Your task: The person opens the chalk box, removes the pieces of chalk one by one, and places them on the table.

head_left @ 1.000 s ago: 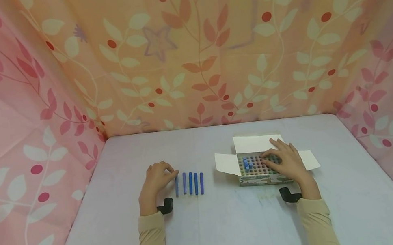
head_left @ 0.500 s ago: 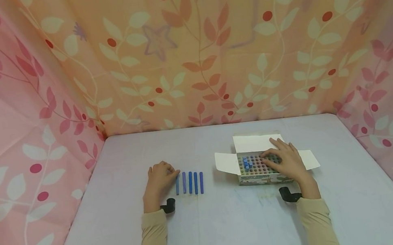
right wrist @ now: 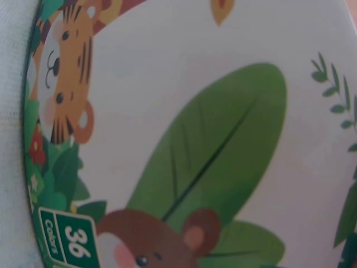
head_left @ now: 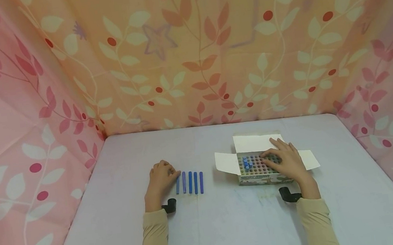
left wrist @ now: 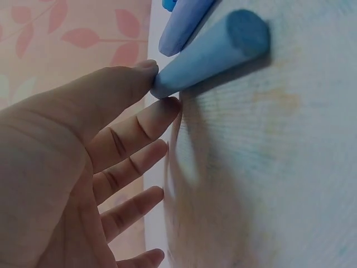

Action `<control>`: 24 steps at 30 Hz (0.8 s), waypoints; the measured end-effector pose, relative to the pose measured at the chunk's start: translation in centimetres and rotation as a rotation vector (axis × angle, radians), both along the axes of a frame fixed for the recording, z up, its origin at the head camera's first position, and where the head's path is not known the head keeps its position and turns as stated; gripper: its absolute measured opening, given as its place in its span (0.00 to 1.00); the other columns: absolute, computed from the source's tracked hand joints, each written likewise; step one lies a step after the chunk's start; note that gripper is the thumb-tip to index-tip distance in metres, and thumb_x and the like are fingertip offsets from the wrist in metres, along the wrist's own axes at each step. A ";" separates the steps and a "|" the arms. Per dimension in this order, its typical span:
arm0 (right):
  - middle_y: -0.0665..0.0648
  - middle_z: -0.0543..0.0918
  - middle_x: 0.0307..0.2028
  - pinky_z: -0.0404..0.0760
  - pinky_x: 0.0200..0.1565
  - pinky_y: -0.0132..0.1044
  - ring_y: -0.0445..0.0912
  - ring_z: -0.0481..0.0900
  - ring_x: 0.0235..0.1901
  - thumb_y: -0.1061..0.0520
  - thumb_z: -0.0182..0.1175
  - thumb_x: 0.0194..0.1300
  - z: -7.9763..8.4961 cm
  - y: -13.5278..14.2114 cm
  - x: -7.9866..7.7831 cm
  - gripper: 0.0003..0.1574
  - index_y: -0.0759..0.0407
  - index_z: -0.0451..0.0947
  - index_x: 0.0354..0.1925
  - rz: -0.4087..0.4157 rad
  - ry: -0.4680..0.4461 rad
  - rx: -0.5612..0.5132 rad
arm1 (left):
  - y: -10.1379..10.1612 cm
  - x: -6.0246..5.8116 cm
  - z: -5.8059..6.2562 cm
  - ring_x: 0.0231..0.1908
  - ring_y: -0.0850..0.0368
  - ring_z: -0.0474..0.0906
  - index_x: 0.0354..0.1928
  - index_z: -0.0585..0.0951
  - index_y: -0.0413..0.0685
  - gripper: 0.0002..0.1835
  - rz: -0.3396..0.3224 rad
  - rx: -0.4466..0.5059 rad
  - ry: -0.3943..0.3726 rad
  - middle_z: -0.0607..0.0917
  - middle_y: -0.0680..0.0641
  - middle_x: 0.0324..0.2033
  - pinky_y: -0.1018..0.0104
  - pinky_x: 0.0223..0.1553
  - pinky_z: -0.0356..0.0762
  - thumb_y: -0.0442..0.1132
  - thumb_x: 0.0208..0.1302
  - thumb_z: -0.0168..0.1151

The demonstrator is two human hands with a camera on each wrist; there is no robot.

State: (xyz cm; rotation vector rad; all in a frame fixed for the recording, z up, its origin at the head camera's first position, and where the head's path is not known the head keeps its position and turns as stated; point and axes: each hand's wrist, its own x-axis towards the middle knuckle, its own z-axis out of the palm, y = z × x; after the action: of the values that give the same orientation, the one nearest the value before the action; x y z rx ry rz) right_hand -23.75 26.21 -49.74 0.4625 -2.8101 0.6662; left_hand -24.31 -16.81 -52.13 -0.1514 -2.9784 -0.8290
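On the left of the table, my left hand point(head_left: 160, 180) pinches the far end of a light-blue chalk stick point(left wrist: 217, 47) between thumb and index fingertip; its other fingers spread loosely. That stick lies at the left end of a row with a violet-blue stick point(head_left: 184, 183), a blue stick point(head_left: 190, 182) and others alongside. My right hand point(head_left: 285, 161) rests over an open cardboard box point(head_left: 262, 179), thumb and index loosely bent above the rows of coloured chalk ends. Several blue sticks point(head_left: 246, 164) poke up higher inside it. The right wrist view shows only the box's printed side point(right wrist: 167, 111).
White flaps point(head_left: 227, 162) fold outward from the box on both sides, and its lid point(head_left: 252, 143) stands up behind. A pale cloth covers the table point(head_left: 217, 230). Patterned curtains point(head_left: 188, 58) hang behind and at both sides.
My left hand has shifted slightly to the right, and the far-left chalk stick has moved a little closer to the row with it. My right hand stays in place over the box.
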 end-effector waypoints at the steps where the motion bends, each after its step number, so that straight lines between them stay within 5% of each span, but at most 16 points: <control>1: 0.66 0.62 0.66 0.44 0.62 0.67 0.65 0.53 0.66 0.44 0.65 0.55 0.0 0.0 0.0 0.10 0.42 0.81 0.37 0.000 0.002 0.000 | 0.0 0.0 0.0 0.55 0.40 0.65 0.25 0.80 0.49 0.13 0.000 -0.002 0.002 0.76 0.44 0.44 0.36 0.60 0.54 0.50 0.57 0.63; 13: 0.66 0.61 0.66 0.43 0.62 0.67 0.65 0.52 0.67 0.43 0.65 0.55 -0.1 -0.1 -0.1 0.11 0.42 0.80 0.37 -0.001 -0.016 0.005 | 0.0 0.0 0.5 0.48 0.41 0.71 0.32 0.79 0.47 0.11 0.023 -0.009 0.046 0.79 0.44 0.41 0.45 0.51 0.65 0.48 0.59 0.62; 24: 0.66 0.61 0.66 0.42 0.63 0.66 0.65 0.51 0.67 0.43 0.64 0.56 0.0 -0.1 0.0 0.11 0.43 0.81 0.37 -0.012 -0.026 0.013 | 1.8 -0.4 3.2 0.48 0.43 0.75 0.41 0.81 0.48 0.12 -0.061 0.013 0.170 0.81 0.44 0.45 0.48 0.53 0.68 0.46 0.60 0.61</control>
State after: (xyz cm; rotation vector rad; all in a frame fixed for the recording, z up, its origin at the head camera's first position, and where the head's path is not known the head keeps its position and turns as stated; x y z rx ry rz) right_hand -23.73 26.14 -49.70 0.4425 -2.8413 0.6567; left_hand -24.70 -14.98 -48.92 -0.2985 -2.8216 -0.7979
